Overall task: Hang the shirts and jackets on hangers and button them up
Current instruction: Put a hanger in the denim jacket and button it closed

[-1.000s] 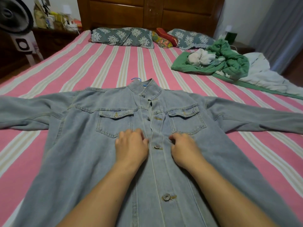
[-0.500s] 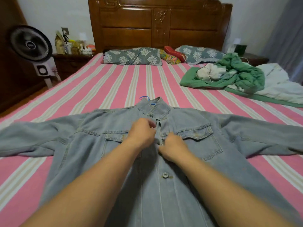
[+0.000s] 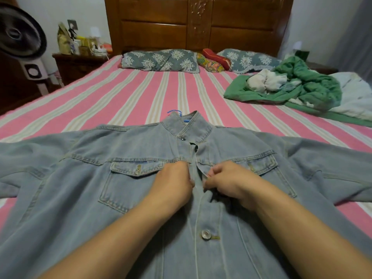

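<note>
Jacket [image 3: 80,198] spread flat on bed [image 3: 141,93], front up, collar at 12 o'clock, sleeves out toward 9 and 3. Hanger hook [image 3: 174,112] protruding beyond collar at 12. Left hand [image 3: 173,186] and right hand [image 3: 227,182] on placket, just either side of centre line, between chest pockets. Fastened button [image 3: 205,234] below hands at 6. Pillows [image 3: 161,60] against headboard [image 3: 197,23] at 12. Heap of clothes [image 3: 298,83] at 2. Fan [image 3: 20,35] and nightstand [image 3: 78,63] off bed at 10.
</note>
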A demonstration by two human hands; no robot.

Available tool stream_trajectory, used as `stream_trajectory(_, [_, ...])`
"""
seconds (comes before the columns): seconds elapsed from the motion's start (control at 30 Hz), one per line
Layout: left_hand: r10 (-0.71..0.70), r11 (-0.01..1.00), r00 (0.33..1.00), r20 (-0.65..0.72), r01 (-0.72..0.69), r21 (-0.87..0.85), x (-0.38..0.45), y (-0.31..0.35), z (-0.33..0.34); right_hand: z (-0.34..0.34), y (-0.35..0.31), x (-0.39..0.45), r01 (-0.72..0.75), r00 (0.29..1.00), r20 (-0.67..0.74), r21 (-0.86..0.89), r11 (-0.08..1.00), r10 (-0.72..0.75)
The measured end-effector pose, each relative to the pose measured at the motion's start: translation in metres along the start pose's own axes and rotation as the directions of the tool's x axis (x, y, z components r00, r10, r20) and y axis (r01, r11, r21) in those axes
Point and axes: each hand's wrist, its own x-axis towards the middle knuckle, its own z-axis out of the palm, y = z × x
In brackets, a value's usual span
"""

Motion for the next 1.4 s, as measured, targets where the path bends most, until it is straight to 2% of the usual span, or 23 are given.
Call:
stream_trajectory(0.07, [0.006, 1.000, 1.000, -0.011, -0.006, 0.011, -0.003, 0.002, -0.004, 0.005, 0.008, 0.003, 0.023, 0.997, -0.077, 0.192, 0.981, -0.009])
stream_trajectory(0.13, [0.017, 1.000, 1.000, -0.020, -0.017, -0.023, -0.004, 0.006, -0.008, 0.011, 0.011, 0.001, 0.061, 0.985, -0.174, 0.284, 0.957, -0.011])
stream_trajectory(0.2, [-0.028, 0.977, 0.999, -0.033, 0.021, -0.213, -0.002, 0.008, -0.009, 0.016, 0.012, -0.003, 0.120, 0.973, -0.225, 0.298, 0.947, -0.052])
stream_trajectory(0.27, [-0.117, 0.818, 0.991, 0.070, 0.136, -0.559, -0.001, 0.010, -0.003, 0.019, 0.010, -0.005, 0.170, 0.970, -0.227, 0.359, 0.917, -0.091])
stream_trajectory(0.3, [-0.156, 0.712, 0.980, 0.124, 0.198, -0.673, -0.002, 0.010, 0.002, 0.021, 0.010, -0.005, 0.197, 0.966, -0.236, 0.396, 0.897, -0.109])
stream_trajectory(0.33, [-0.178, 0.660, 0.975, 0.134, 0.219, -0.719, -0.002, 0.010, 0.006, 0.023, 0.011, -0.003, 0.221, 0.961, -0.244, 0.408, 0.886, -0.128])
stream_trajectory(0.47, [-0.204, 0.702, 0.978, 0.054, 0.184, -0.688, -0.004, 0.005, 0.022, 0.039, 0.016, 0.007, 0.225, 0.951, -0.280, 0.328, 0.918, -0.133])
stream_trajectory(0.57, [-0.163, 0.602, 0.974, 0.158, 0.225, -0.766, -0.003, 0.002, 0.019, 0.046, 0.018, 0.012, 0.192, 0.917, -0.382, 0.177, 0.965, -0.113])
stream_trajectory(0.67, [-0.122, 0.454, 0.955, 0.271, 0.297, -0.840, -0.002, -0.001, 0.012, 0.042, 0.017, 0.010, 0.198, 0.891, -0.419, 0.007, 0.980, -0.177])
stream_trajectory(0.73, [-0.099, 0.403, 0.955, 0.280, 0.296, -0.866, -0.005, -0.003, 0.008, 0.039, 0.020, 0.009, 0.235, 0.916, -0.348, 0.063, 0.970, -0.200])
stream_trajectory(0.8, [-0.082, 0.364, 0.963, 0.256, 0.268, -0.892, -0.008, -0.005, 0.008, 0.032, 0.022, 0.005, 0.242, 0.953, -0.238, 0.234, 0.942, -0.186])
stream_trajectory(0.9, [-0.081, 0.355, 0.973, 0.218, 0.232, -0.906, -0.007, -0.006, 0.009, 0.023, 0.026, 0.006, 0.177, 0.984, -0.076, 0.526, 0.832, -0.161])
stream_trajectory(0.97, [-0.083, 0.371, 0.975, 0.208, 0.224, -0.901, -0.007, -0.006, 0.010, 0.019, 0.025, 0.004, 0.120, 0.989, -0.004, 0.623, 0.773, -0.151])
stream_trajectory(1.07, [-0.076, 0.387, 0.975, 0.207, 0.220, -0.895, -0.008, -0.007, 0.010, 0.017, 0.021, 0.001, 0.086, 0.991, 0.025, 0.636, 0.767, -0.132])
stream_trajectory(1.2, [-0.076, 0.388, 0.975, 0.207, 0.220, -0.895, -0.008, -0.009, 0.009, 0.018, 0.020, 0.001, 0.105, 0.994, -0.029, 0.567, 0.817, -0.107])
stream_trajectory(1.3, [-0.086, 0.395, 0.982, 0.171, 0.191, -0.899, -0.008, -0.008, 0.012, 0.014, 0.019, -0.002, 0.076, 0.993, 0.031, 0.573, 0.816, -0.114])
stream_trajectory(1.4, [-0.118, 0.518, 0.991, 0.058, 0.112, -0.848, -0.007, -0.010, 0.019, 0.009, 0.016, -0.006, 0.003, 0.986, 0.133, 0.598, 0.801, -0.103])
